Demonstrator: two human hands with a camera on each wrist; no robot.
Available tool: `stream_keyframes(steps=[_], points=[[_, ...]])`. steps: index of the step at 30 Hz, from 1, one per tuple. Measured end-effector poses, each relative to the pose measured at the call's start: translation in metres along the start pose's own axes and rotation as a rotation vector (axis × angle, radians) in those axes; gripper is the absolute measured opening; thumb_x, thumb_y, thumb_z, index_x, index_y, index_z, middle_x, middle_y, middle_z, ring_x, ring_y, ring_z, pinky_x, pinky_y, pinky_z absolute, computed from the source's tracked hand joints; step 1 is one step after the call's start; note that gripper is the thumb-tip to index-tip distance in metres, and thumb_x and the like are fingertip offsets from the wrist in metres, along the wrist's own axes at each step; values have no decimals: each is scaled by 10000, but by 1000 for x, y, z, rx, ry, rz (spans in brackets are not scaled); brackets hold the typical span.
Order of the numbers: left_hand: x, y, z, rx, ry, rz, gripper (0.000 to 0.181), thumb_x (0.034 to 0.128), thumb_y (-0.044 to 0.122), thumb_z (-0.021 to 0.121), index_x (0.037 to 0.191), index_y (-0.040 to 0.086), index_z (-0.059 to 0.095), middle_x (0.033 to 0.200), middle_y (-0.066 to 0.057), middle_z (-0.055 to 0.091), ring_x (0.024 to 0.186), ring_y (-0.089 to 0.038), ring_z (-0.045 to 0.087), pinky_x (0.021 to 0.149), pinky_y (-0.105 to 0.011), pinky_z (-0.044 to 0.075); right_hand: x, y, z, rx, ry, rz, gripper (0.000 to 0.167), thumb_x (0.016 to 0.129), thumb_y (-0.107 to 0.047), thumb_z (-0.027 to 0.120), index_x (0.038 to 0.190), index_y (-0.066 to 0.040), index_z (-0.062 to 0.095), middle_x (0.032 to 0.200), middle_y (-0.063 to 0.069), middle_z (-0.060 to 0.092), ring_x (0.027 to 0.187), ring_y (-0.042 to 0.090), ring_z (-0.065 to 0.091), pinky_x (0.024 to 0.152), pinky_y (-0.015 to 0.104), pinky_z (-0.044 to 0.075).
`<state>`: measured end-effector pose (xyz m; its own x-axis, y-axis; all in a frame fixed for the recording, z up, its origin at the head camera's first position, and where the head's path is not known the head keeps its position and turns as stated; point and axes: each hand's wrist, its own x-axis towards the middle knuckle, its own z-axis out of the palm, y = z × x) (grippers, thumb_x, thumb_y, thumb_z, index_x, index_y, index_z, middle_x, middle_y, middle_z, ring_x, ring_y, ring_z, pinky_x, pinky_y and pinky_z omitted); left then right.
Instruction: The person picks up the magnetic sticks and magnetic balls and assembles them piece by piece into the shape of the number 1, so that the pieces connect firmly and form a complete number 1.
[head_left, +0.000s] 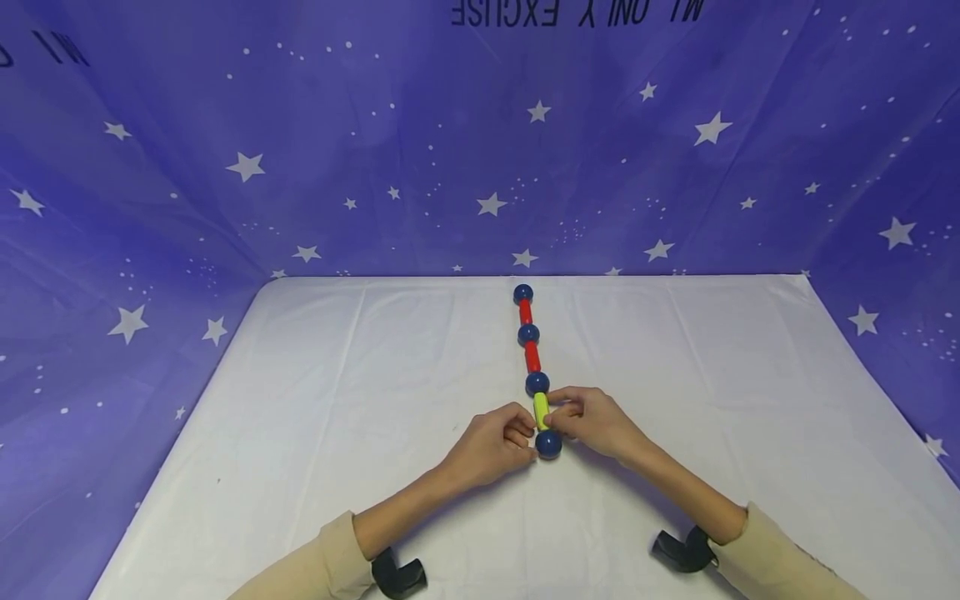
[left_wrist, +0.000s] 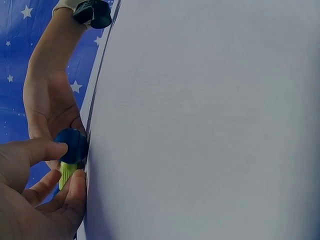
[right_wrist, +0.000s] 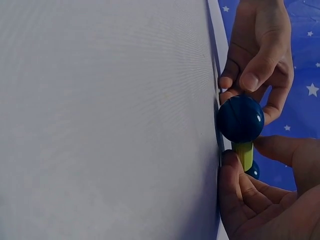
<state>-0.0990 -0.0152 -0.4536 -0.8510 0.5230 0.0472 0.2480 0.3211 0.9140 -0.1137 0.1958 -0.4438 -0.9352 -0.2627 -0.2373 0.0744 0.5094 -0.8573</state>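
A straight chain of blue balls joined by short rods lies on the white-covered table, running away from me. At its near end is a blue ball (head_left: 548, 445), joined to a yellow-green rod (head_left: 542, 407). My left hand (head_left: 491, 446) holds that ball from its left, thumb against it in the left wrist view and the other fingers bent close to the rod. From the right, my right hand (head_left: 600, 425) pinches the rod between thumb and fingers, clearest in the right wrist view. Past the rod sits another blue ball (head_left: 537, 383), near my right index fingertip.
Farther along the chain come a red rod (head_left: 532, 357), a blue ball (head_left: 528, 334), a second red rod (head_left: 525, 312) and the far blue ball (head_left: 523, 293). A purple star-printed cloth (head_left: 420, 150) rises behind the white tabletop (head_left: 360, 400). Black mounts sit at both cuffs.
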Motion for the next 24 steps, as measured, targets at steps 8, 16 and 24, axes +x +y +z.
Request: stream_keyframes(steps=[8,16,24], points=[[-2,-4,-5,-3,27,12,258,792,-66,760,1010,-20,630,926,-109,683,791,-117,668,716,-215,543,1,1,1,-33,10,2,442,910,-144,703,1286,63,597,727,-12,647,646,156,537,544,251,402],[-3,-6,-16,1,43,-21,246,808,-68,716,1031,-15,629,938,-90,685,808,-143,676,724,-225,545,-2,-2,0,-38,21,10,444,909,-162,719,1279,56,608,771,-16,681,659,153,548,549,257,418],[0,-10,-37,32,102,-62,244,837,-4,722,1066,-14,637,959,-73,687,830,-134,655,736,-233,538,-3,-1,-5,-88,39,-22,411,907,-164,718,1253,42,634,757,-25,682,696,158,566,588,272,437]])
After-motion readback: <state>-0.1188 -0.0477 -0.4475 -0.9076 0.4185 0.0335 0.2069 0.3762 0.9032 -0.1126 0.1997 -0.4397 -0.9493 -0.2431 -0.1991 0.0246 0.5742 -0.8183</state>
